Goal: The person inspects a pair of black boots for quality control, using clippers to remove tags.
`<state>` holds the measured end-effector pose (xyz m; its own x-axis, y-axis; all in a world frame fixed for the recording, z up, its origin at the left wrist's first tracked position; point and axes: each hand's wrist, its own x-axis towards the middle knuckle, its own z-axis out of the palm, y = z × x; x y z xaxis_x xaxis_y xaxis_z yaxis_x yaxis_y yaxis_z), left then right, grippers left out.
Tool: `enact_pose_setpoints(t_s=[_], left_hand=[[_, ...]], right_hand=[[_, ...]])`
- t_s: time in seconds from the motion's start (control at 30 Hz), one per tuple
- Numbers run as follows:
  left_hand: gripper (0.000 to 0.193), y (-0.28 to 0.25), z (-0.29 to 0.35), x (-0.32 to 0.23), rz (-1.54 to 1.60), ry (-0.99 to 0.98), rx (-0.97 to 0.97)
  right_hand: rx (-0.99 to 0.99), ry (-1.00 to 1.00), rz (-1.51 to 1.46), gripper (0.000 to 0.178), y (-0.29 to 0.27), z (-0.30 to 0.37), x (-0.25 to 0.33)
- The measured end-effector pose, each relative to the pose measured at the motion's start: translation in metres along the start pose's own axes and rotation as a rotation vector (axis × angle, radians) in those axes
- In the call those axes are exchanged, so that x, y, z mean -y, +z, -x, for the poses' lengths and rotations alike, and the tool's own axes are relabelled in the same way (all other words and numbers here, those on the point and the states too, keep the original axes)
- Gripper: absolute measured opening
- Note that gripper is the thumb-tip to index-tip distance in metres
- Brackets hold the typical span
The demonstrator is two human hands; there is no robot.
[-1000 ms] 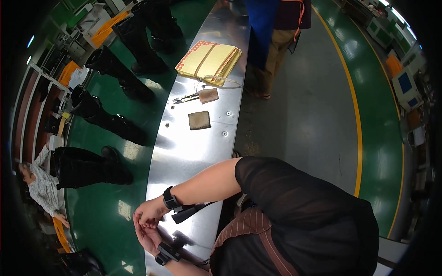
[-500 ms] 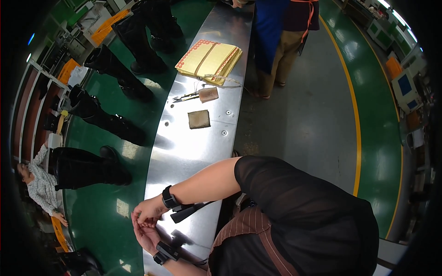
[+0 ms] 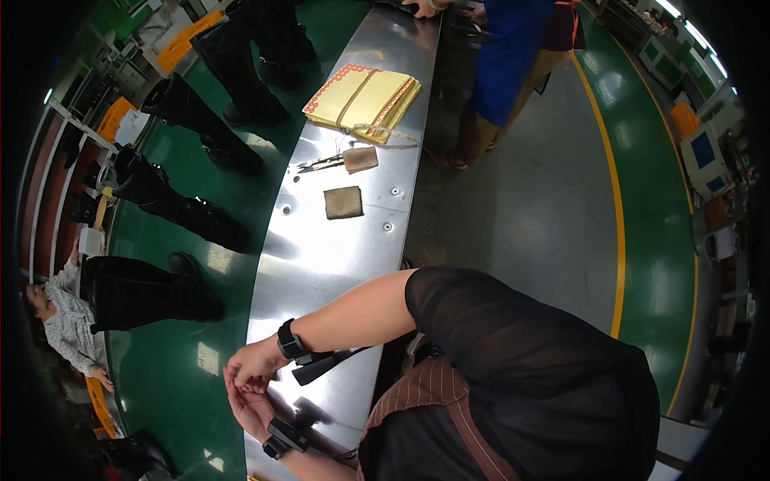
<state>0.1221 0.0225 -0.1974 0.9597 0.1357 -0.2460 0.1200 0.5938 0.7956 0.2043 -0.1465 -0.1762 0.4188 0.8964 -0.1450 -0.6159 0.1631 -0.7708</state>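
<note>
My right hand (image 3: 257, 365) and my left hand (image 3: 251, 409) meet over the metal table's (image 3: 301, 276) left edge. The right fingers are curled and pressed together against the left fingertips. The left palm is turned up, its fingers bent toward the right ones. Anything between them is too small or hidden to make out. Each wrist wears a black strapped device. Just under my right wrist is a black tapered object (image 3: 317, 369) with a thin stem. Farther up the table lie a dark-edged tan square pad (image 3: 343, 203), a brownish block (image 3: 361, 159) and thin dark snips (image 3: 321, 165).
A tied stack of yellow printed sheets (image 3: 373, 94) lies farther along the table. Tall black boots (image 3: 152, 293) stand in a row on the left. Another person in a blue apron (image 3: 501, 72) stands at the far end; a second person (image 3: 68, 329) is at far left.
My hands stay together, with barely any movement. The view has shifted slightly. The person in the blue apron has moved, and their hand now shows at the table's far end.
</note>
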Motion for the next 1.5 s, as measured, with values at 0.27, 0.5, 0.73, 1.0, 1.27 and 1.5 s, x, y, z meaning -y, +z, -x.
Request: enact_pose_setpoints(t_s=[0.27,0.5,0.73,1.0,1.27,1.5], left_hand=[[0.045,0.009,0.003,0.001,0.019,0.017,-0.070],[0.044,0.007,0.001,0.000,-0.021,0.028,-0.032],[0.043,0.005,0.003,0.000,0.018,0.023,0.010],[0.044,0.000,0.001,0.002,0.003,0.017,-0.039],[0.039,0.005,0.002,0.001,0.027,0.019,-0.020],[0.045,0.016,0.004,0.001,0.047,0.028,-0.082]], right_hand=[[0.039,0.010,0.004,0.030,-0.004,-0.008,-0.004],[0.039,0.008,-0.008,0.030,-0.004,-0.008,-0.004],[0.047,0.012,0.000,0.030,-0.005,-0.007,-0.003],[0.047,0.019,0.016,0.032,-0.005,-0.006,-0.002],[0.042,0.018,0.015,0.033,-0.004,-0.006,-0.002],[-0.016,0.010,0.011,0.014,0.000,-0.002,0.000]])
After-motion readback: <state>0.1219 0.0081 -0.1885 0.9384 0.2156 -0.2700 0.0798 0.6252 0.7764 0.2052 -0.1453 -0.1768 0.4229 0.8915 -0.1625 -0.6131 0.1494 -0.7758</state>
